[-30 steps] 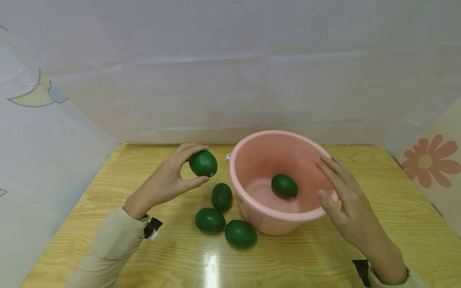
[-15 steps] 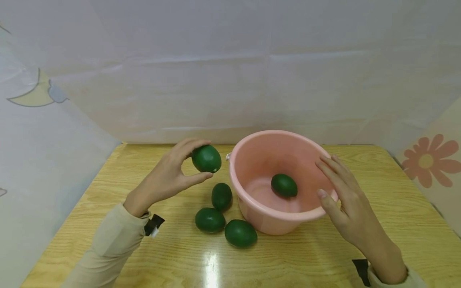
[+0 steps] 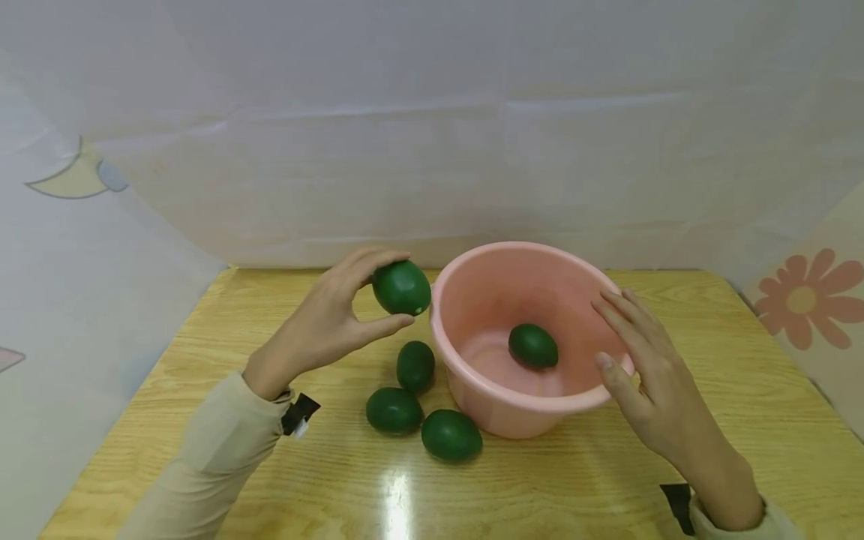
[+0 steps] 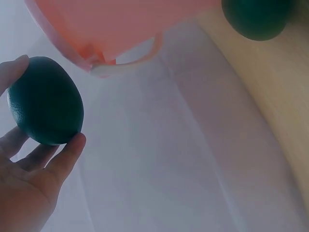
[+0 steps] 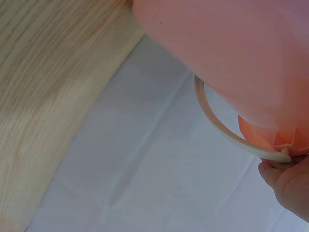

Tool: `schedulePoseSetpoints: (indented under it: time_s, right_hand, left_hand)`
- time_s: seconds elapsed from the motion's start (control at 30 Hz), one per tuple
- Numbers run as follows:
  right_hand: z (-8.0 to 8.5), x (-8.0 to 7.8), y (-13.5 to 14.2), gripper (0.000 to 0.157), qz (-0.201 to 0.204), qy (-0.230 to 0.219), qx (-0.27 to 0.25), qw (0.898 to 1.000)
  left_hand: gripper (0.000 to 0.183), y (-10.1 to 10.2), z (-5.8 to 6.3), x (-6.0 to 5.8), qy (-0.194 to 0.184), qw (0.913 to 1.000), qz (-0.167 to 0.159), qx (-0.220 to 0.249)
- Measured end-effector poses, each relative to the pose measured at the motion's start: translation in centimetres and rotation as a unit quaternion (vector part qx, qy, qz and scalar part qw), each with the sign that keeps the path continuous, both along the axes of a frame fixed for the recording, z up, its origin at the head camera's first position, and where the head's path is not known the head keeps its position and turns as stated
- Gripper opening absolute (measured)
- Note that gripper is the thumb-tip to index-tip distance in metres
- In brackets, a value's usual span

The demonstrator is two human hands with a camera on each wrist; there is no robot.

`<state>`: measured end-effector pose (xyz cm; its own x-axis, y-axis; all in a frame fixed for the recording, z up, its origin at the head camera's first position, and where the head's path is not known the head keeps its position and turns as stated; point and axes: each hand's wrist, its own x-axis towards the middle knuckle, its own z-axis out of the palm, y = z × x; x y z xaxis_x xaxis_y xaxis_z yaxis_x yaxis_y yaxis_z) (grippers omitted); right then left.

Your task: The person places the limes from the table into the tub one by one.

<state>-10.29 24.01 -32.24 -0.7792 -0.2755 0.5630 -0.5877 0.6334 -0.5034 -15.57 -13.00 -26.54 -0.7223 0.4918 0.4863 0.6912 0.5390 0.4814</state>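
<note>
In the head view, my left hand (image 3: 324, 319) holds a dark green, egg-shaped, avocado-like fruit (image 3: 401, 288) between thumb and fingers. The fruit is in the air at the left rim of the pink bucket (image 3: 466, 375); in the left wrist view the fruit (image 4: 46, 101) stands apart from the bucket's rim. My right hand (image 3: 658, 382) holds the bucket's right rim, thumb and fingertips reaching over it. The right wrist view shows that hand (image 5: 292, 188) by the handle's pivot. A matching fruit (image 3: 533, 346) lies inside the bucket.
On the wooden table (image 3: 324, 487), a green fruit (image 3: 415, 367), another fruit (image 3: 394, 410) and a third fruit (image 3: 451, 435) lie left and front of the bucket. Its pale handle (image 5: 217, 123) hangs at the far side. A light cloth wall (image 3: 378, 180) rises behind the table.
My left hand has carried its green fruit up and to the right, up to the bucket's left rim. The right hand, bucket and other fruits have stayed in place.
</note>
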Motion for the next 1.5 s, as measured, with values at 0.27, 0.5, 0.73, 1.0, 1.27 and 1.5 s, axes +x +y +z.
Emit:
schedulePoseSetpoints:
  time_s: [0.27,0.5,0.73,1.0,1.27,1.5]
  right_hand:
    - [0.0,0.0,0.0,0.055,-0.001,-0.001,-0.002,1.0]
    - [0.1,0.0,0.0,0.055,0.002,0.001,-0.001,1.0]
    - [0.0,0.0,0.0,0.056,0.001,-0.006,-0.003,1.0]
    - [0.0,0.0,-0.1,0.056,0.001,-0.006,-0.003,1.0]
    - [-0.1,0.0,-0.2,0.056,-0.002,-0.004,0.0,1.0]
    - [-0.1,0.1,-0.2,0.056,-0.002,-0.007,-0.001,1.0]
  left_hand:
    - [0.066,0.9,0.4,-0.3,0.016,0.9997,-0.018,0.005]
    - [0.067,1.6,0.4,-0.4,0.021,0.9994,-0.028,0.009]
    - [0.067,2.3,0.5,-0.4,0.018,0.9991,-0.038,0.002]
    - [0.067,2.9,0.6,-0.6,0.017,0.9987,-0.049,0.0]
    - [0.065,3.6,0.6,-0.6,0.01,0.9984,-0.056,0.002]
    - [0.062,4.2,0.5,-0.8,0.01,0.9978,-0.065,-0.003]
